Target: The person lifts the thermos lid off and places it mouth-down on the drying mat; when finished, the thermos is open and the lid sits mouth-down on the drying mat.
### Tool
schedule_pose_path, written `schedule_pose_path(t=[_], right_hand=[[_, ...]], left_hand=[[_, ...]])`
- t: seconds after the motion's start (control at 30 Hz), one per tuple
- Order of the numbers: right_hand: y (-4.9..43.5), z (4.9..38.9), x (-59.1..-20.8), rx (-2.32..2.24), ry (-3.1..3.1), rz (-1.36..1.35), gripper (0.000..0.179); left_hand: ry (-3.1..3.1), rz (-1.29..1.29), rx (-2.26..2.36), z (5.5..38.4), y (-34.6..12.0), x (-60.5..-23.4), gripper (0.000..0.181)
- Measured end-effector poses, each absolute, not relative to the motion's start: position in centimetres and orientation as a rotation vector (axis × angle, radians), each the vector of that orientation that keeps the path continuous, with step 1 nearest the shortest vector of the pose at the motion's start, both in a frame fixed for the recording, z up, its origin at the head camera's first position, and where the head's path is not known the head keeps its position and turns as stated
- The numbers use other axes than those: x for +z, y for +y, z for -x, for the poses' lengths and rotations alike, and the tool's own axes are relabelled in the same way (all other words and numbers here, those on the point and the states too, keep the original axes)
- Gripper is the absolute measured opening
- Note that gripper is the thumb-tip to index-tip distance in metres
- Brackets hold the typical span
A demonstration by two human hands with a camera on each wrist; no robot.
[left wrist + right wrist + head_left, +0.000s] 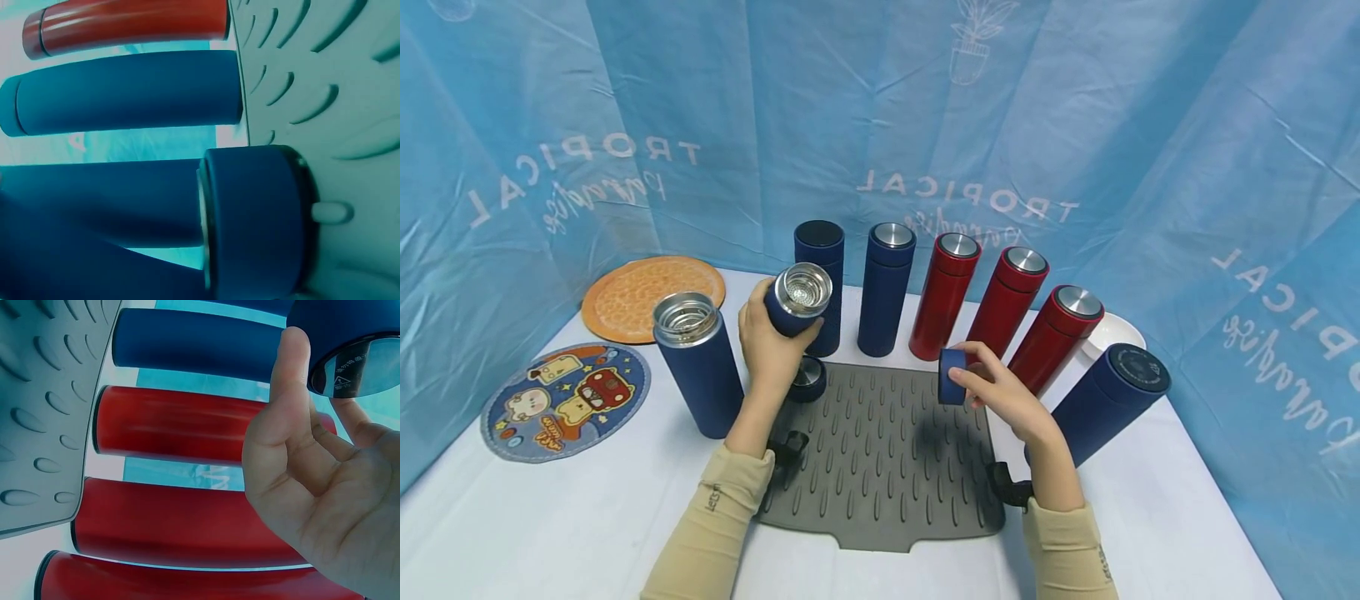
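My left hand [771,350] grips a dark blue thermos flask [786,317], its steel mouth uncovered, tilted toward me, with a strainer inside. Between the thumb and fingers of my right hand [1003,396] is a blue flask lid [952,377], turned on its side above the grey ridged mat [880,450]. The right wrist view shows this lid's shiny face with a small printed label. Beneath the left hand, a second blue lid [256,219] rests at the mat's back left corner. Left of that hand stands a wide blue flask [703,375], also uncovered.
Behind the mat stand two capped blue flasks [886,292] and three red flasks [945,300]. A capped blue flask [1097,408] is at right, near a white dish [1116,332]. Two round mats, orange [617,300] and cartoon-printed [565,400], lie left. Blue curtain [820,108] hangs behind.
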State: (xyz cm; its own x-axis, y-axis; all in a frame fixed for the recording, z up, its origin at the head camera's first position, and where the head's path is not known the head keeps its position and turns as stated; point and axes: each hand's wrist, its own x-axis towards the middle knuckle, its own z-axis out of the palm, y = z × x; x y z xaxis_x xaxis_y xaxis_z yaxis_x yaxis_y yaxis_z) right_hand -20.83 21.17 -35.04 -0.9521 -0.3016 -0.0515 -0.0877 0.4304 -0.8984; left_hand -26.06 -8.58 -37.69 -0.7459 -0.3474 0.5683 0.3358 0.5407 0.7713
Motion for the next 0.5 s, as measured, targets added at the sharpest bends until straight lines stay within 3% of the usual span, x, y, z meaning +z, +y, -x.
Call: schedule_pose_path(t=[0.5], right_hand=[[21.1, 20.9, -35.2, -1.536, 2.463, 0.353, 0.045]], left_hand=[[-1.956, -0.134, -1.424, 27.1, -9.2, -39.1, 0.08]])
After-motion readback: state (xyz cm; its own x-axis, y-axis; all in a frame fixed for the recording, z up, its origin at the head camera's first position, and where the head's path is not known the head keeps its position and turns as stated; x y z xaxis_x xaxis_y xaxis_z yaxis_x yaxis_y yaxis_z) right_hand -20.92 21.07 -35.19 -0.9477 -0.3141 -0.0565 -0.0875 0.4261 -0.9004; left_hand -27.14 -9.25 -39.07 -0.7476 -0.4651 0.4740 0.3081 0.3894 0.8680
